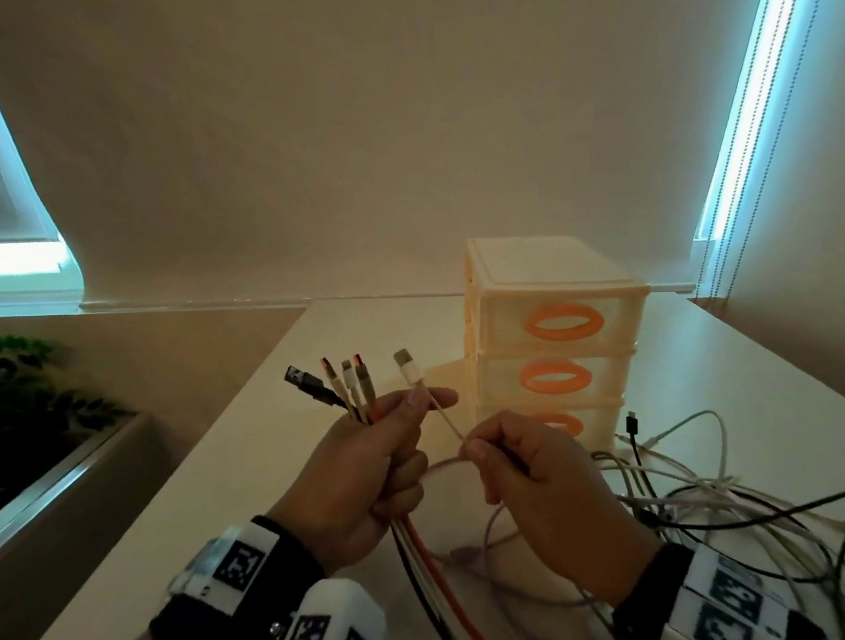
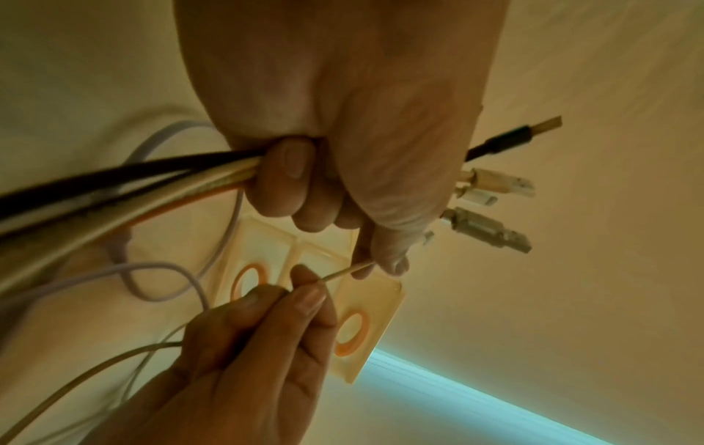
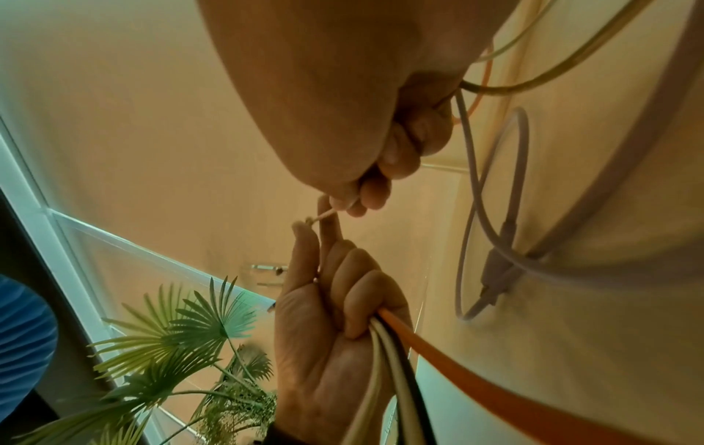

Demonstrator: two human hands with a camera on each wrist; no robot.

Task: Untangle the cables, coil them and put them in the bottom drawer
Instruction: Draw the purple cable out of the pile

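Observation:
My left hand (image 1: 428, 399) grips a bundle of cables (image 1: 415, 537), black, white and orange, with their plugs (image 1: 339, 384) sticking up. Its thumb and forefinger also pinch a thin white cable (image 1: 446, 423) just below its white plug (image 1: 407, 367). A little lower my right hand (image 1: 471, 449) pinches the same white cable (image 2: 343, 272), held taut between the two hands. A tangle of cables (image 1: 710, 488) lies on the table at the right. The cream drawer unit (image 1: 556, 338) with orange handles stands behind; its bottom drawer (image 1: 596, 427) is shut and partly hidden by my right hand.
The white table (image 1: 220, 494) drops off along its left edge. Beyond that edge a planter with a green plant (image 1: 16, 410) sits lower down. A lilac cable (image 1: 463, 553) loops on the table under my hands. Drawn blinds cover the wall behind.

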